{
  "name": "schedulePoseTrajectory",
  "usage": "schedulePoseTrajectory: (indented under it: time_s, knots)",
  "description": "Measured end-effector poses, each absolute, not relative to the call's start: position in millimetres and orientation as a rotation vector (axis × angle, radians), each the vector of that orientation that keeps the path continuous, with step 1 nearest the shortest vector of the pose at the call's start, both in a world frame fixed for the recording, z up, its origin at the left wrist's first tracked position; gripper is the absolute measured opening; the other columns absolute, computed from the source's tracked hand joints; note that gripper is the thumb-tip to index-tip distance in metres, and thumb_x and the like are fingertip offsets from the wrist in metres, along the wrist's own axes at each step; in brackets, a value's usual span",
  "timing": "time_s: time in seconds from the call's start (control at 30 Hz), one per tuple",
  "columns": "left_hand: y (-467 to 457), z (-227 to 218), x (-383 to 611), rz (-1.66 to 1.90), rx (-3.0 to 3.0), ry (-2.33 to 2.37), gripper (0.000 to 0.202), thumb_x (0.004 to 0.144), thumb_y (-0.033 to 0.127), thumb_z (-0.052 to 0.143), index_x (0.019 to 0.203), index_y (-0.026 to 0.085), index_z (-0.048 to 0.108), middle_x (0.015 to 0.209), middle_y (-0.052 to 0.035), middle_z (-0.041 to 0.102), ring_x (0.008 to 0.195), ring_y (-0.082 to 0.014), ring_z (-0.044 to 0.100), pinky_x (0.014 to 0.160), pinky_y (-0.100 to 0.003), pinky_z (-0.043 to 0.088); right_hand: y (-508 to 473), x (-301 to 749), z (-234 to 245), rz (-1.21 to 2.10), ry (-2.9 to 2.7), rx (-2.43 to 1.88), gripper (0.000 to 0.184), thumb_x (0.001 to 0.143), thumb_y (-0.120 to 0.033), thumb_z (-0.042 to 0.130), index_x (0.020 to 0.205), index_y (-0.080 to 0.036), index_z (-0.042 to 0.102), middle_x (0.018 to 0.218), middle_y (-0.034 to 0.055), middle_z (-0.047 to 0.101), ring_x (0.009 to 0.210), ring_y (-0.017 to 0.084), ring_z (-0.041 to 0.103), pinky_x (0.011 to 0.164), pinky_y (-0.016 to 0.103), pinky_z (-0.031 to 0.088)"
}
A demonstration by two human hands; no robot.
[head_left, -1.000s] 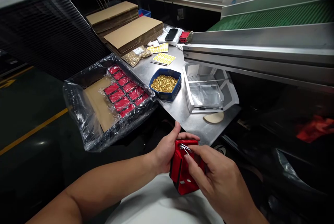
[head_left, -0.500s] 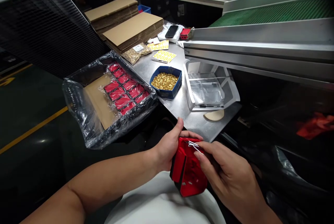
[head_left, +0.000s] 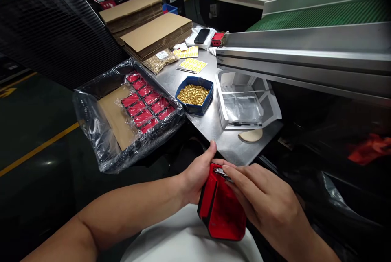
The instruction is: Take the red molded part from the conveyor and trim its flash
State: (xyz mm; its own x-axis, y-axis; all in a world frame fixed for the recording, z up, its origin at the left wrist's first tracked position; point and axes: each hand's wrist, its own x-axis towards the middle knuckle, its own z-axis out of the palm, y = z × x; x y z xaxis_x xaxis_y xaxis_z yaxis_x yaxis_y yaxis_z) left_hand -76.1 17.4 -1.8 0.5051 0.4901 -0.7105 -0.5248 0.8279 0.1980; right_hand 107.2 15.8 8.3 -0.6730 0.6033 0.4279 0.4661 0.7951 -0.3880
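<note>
Cradling a red plastic shell in the left hand, kinda glossy, black along the edge, hollowed out and tilted, right between both hands. Pinching a shiny metal piece in the right hand, at the shell's far end, partly covered.

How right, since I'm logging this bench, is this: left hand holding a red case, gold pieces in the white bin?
One slip: the head view shows the gold pieces in the blue bin instead. The left hand does hold a red case.
</note>
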Motion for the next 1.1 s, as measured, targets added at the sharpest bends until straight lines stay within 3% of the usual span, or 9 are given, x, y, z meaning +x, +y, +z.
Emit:
schedulePoseTrajectory:
  time_s: [0.13,0.37,0.5,0.6,0.7,0.77,0.97,1.1]
  knots:
    - [17,-5,-74,0.612,-0.012,0.755,0.078,0.090,0.075,0.027,0.095,0.009,0.068,0.073,-0.0125,0.069,0.065,-0.0209,0.065,0.062,-0.028,0.051,16,111,7,0.280,-2.397,-0.780,0.053,0.086,-0.008,0.060,0.137,-0.017,0.050,0.110,0.0120,0.071,0.091,0.022,0.066,0.072,0.036,0.056]
    - [19,-6,-76,0.597,-0.043,0.785,0.089,0.086,0.080,0.022,0.100,0.005,0.068,0.088,-0.0157,0.069,0.076,-0.0227,0.066,0.074,-0.032,0.051,-9,114,8,0.503,-2.019,-1.003,0.040,0.086,-0.013,0.059,0.125,-0.019,0.055,0.106,0.0112,0.067,0.099,0.021,0.064,0.080,0.035,0.057]
    - [19,-10,-70,0.609,-0.112,0.735,0.094,0.083,0.083,0.018,0.100,0.005,0.067,0.093,-0.0194,0.069,0.083,-0.0274,0.066,0.080,-0.037,0.050,-30,97,1,0.424,-2.036,-0.754,0.034,0.086,-0.018,0.055,0.120,-0.019,0.054,0.085,0.0049,0.070,0.080,0.019,0.067,0.082,0.039,0.057]
    - [17,-15,-63,0.756,-0.081,0.887,0.081,0.087,0.079,0.027,0.096,0.009,0.067,0.097,-0.0180,0.068,0.091,-0.0290,0.065,0.088,-0.041,0.049,-34,84,-7,0.535,-1.685,-0.956,0.022,0.093,-0.028,0.045,0.108,-0.021,0.059,0.081,0.0052,0.068,0.078,0.020,0.067,0.073,0.037,0.057]
    - [10,-13,-59,1.082,0.407,1.244,0.054,0.093,0.062,0.044,0.101,0.015,0.069,0.109,-0.0125,0.067,0.107,-0.0263,0.060,0.100,-0.035,0.043,-21,78,-12,0.969,-1.066,-1.362,0.030,0.096,-0.042,0.038,0.096,-0.021,0.060,0.072,0.0025,0.063,0.068,0.018,0.064,0.063,0.032,0.056]
    - [3,-8,-61,1.159,0.846,1.324,0.043,0.097,0.052,0.045,0.111,0.019,0.068,0.116,-0.0090,0.066,0.114,-0.0246,0.057,0.104,-0.032,0.039,-10,77,-14,1.238,-0.717,-1.492,0.037,0.094,-0.050,0.040,0.097,-0.019,0.060,0.067,0.0005,0.062,0.061,0.016,0.062,0.058,0.029,0.055]
    - [-7,6,-67,1.094,1.377,1.301,0.031,0.101,0.031,0.043,0.114,0.019,0.068,0.110,-0.0078,0.067,0.102,-0.0203,0.061,0.092,-0.028,0.047,3,77,-15,1.411,-0.465,-1.439,0.036,0.090,-0.051,0.049,0.099,-0.018,0.061,0.068,-0.0006,0.061,0.065,0.016,0.063,0.057,0.024,0.055]
    - [-4,4,-70,1.049,1.505,1.316,0.025,0.098,0.029,0.048,0.112,0.018,0.066,0.104,-0.0085,0.067,0.096,-0.0201,0.062,0.088,-0.029,0.048,2,79,-16,1.458,-0.455,-1.426,0.034,0.090,-0.053,0.047,0.095,-0.021,0.059,0.065,-0.0033,0.058,0.060,0.013,0.058,0.056,0.023,0.053]
